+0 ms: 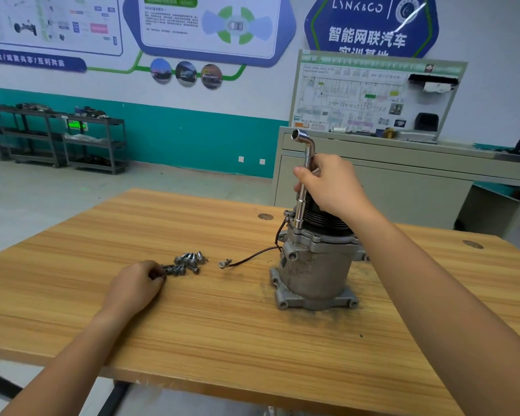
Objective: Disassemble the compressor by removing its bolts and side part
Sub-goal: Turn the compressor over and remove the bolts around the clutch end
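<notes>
The compressor (314, 262) looks heavy, rigid metal, upright on the tabletop (222, 325). The right hand (330, 184) grips the wrench (305, 178); the left hand (138, 280) pinches a bolt (165, 270).

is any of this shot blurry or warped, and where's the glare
Head view: wide-angle bending curves the wooden table edges and stretches both forearms; the wall posters are soft, with a glare streak on the blue sign; the compressor, L-shaped socket wrench and bolts are sharp under even light.
</notes>
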